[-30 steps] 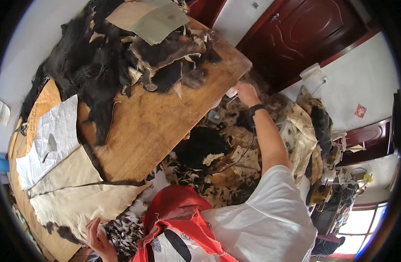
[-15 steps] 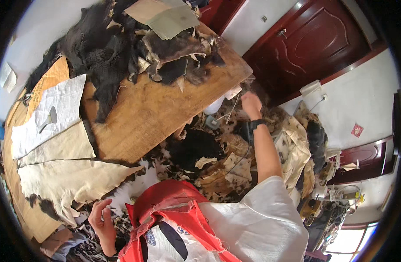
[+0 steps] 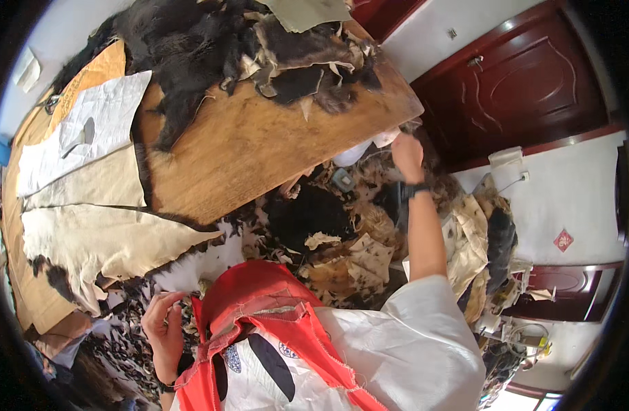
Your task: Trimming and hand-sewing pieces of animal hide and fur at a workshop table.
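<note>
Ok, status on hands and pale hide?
Left hand loosely open, apparently empty; right hand beside table, grip unclear. Pale hide at table's near edge. Dark fur heaped beyond.

Right hand outstretched, left hand half-curled

Left hand shifted, farther from pale hide

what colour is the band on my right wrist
Black; the wristband shows best in the head view.
</note>
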Demonstrator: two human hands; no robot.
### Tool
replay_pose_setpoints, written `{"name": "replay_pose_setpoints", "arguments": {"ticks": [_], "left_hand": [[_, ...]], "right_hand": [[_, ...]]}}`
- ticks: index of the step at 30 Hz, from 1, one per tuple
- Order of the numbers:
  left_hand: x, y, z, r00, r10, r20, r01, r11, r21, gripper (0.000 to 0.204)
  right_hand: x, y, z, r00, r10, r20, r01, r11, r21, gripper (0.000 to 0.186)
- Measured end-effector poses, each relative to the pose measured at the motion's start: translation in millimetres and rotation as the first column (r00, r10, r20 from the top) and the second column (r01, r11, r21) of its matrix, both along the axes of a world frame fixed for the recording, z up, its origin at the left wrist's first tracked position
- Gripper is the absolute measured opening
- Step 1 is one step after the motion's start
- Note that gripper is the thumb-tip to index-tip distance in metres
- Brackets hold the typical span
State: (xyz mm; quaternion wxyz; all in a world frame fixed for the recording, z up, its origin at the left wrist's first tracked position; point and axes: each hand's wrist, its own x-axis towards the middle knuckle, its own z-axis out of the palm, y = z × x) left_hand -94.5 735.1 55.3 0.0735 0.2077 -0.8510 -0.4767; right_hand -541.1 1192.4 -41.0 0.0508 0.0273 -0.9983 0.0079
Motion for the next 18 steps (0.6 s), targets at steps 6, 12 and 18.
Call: {"name": "replay_pose_setpoints", "arguments": {"ticks": [6,12,18], "left_hand": [[-11,4,-28,0.981,-0.15,-0.125,0.195,0.804,0.562,0.065],[6,4,-48,0.905,-0.417,-0.087,0.338,0.576,0.745,0.069],[121,-50,-95,0.997,0.038,0.071,-0.08,0.549,0.832,0.021]], "right_hand": [[225,-197,42,0.612,0.714,0.34,0.02,0.416,-0.909,0.01],[310,-306,89,0.182,0.949,-0.258,-0.425,-0.16,-0.891,0.014],[291,-297,83,0.525,0.832,0.177,0.66,-0.268,-0.702,0.014]]}}
